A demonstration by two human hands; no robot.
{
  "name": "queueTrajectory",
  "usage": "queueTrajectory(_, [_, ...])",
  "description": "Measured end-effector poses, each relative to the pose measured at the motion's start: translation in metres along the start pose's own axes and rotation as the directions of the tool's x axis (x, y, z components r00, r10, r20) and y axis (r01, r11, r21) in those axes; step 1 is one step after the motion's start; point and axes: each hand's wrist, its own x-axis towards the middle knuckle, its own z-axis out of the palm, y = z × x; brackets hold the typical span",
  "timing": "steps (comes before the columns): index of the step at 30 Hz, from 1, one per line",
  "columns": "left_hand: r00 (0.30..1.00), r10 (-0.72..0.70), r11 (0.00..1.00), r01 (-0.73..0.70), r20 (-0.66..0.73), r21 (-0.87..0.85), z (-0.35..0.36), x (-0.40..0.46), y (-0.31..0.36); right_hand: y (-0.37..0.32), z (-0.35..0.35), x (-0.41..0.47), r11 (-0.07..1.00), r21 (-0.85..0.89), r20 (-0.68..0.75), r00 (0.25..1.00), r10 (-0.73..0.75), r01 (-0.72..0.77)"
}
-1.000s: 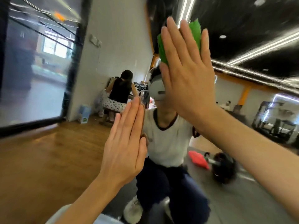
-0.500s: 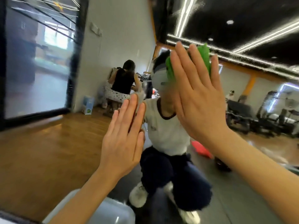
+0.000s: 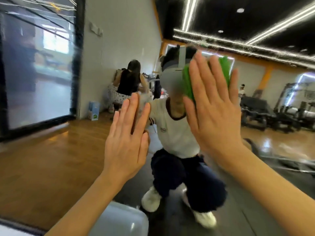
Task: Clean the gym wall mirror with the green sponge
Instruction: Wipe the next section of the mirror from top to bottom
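Observation:
The wall mirror [image 3: 51, 159] fills nearly the whole head view and reflects the gym. My right hand [image 3: 213, 106] lies flat with straight fingers, pressing the green sponge [image 3: 225, 68] against the glass; the sponge shows past my fingertips and beside my index finger. My left hand [image 3: 126, 135] is flat on the mirror lower and to the left, fingers straight and together, holding nothing. My own crouching reflection sits behind both hands.
A pale plastic container [image 3: 119, 220] stands at the bottom edge below my left forearm. The mirror reflects a wooden floor, a dark-framed window [image 3: 39, 65], a seated person [image 3: 127, 84] and gym machines [image 3: 272, 114]. Streaks mark the glass near the top.
My right hand has slid the sponge down and to the right across the mirror. My left hand stays pressed at about the same spot. The view has tilted lower.

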Motion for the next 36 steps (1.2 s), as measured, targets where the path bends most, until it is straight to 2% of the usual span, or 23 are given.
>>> queueTrajectory(1, [1.000, -0.003, 1.000, 0.003, -0.002, -0.003, 0.000, 0.000, 0.001, -0.001, 0.003, 0.005, 0.999, 0.008, -0.036, 0.999, 0.040, -0.040])
queueTrajectory(3, [1.000, -0.011, 1.000, 0.011, 0.003, -0.023, -0.001, 0.000, 0.002, -0.016, 0.005, -0.028, 0.999, 0.007, -0.015, 0.999, 0.032, -0.032])
queueTrajectory(7, [0.999, -0.018, 0.999, 0.019, 0.026, -0.044, -0.005, 0.000, 0.001, -0.049, 0.003, -0.170, 0.985, -0.008, 0.240, 0.956, -0.167, 0.174])
queueTrajectory(9, [0.999, -0.014, 0.998, 0.016, 0.038, -0.055, -0.007, 0.000, 0.001, -0.039, -0.004, -0.176, 0.959, -0.025, 0.305, 0.915, -0.263, 0.283])
queueTrajectory(10, [0.999, -0.014, 0.998, 0.017, 0.041, -0.056, -0.007, 0.000, 0.001, -0.030, -0.005, -0.157, 0.958, -0.034, 0.271, 0.926, -0.264, 0.284])
queueTrajectory(11, [0.999, -0.017, 0.998, 0.020, 0.042, -0.058, -0.007, 0.001, 0.002, -0.019, -0.007, -0.127, 0.974, -0.031, 0.210, 0.955, -0.211, 0.222])
queueTrajectory(13, [0.999, -0.029, 0.998, 0.032, 0.044, -0.063, -0.008, 0.001, 0.004, 0.008, -0.009, -0.058, 1.000, -0.017, 0.053, 0.999, -0.010, 0.011])
queueTrajectory(15, [0.998, -0.022, 0.997, 0.026, 0.052, -0.075, -0.008, 0.002, 0.008, 0.024, -0.008, -0.013, 0.991, 0.010, -0.048, 0.990, 0.133, -0.133])
queueTrajectory(16, [0.998, -0.007, 0.996, 0.012, 0.054, -0.086, -0.008, 0.003, 0.012, 0.024, -0.007, -0.010, 0.989, 0.006, -0.069, 0.987, 0.146, -0.146])
queueTrajectory(18, [0.997, 0.040, 0.991, -0.031, 0.070, -0.129, -0.009, 0.005, 0.025, 0.013, -0.005, -0.043, 0.995, 0.003, -0.024, 0.994, 0.104, -0.104])
queueTrajectory(22, [0.980, 0.164, 0.968, -0.138, 0.111, -0.208, -0.003, 0.007, 0.059, -0.023, -0.010, -0.177, 0.998, 0.003, 0.236, 0.970, -0.059, 0.060])
queueTrajectory(25, [0.977, 0.174, 0.968, -0.147, 0.124, -0.204, 0.008, 0.006, 0.070, -0.007, -0.016, -0.179, 0.988, -0.026, 0.252, 0.958, -0.140, 0.151])
queueTrajectory(26, [0.979, 0.159, 0.973, -0.134, 0.124, -0.188, 0.011, 0.006, 0.070, 0.005, -0.017, -0.156, 0.991, -0.027, 0.207, 0.970, -0.125, 0.133])
queueTrajectory(28, [0.984, 0.138, 0.982, -0.121, 0.111, -0.147, 0.015, 0.005, 0.069, 0.034, -0.022, -0.093, 1.000, 0.012, 0.079, 0.997, 0.005, -0.006])
queueTrajectory(31, [0.985, 0.137, 0.987, -0.127, 0.104, -0.101, 0.017, 0.005, 0.072, 0.056, -0.022, -0.040, 0.982, 0.068, -0.042, 0.983, 0.180, -0.177])
queueTrajectory(33, [0.984, 0.141, 0.987, -0.131, 0.107, -0.098, 0.018, 0.004, 0.072, 0.046, -0.019, -0.066, 0.983, 0.054, -0.017, 0.984, 0.175, -0.174])
queueTrajectory(36, [0.983, 0.141, 0.987, -0.130, 0.119, -0.095, 0.018, 0.004, 0.071, 0.011, -0.017, -0.163, 0.996, 0.015, 0.164, 0.983, 0.079, -0.082])
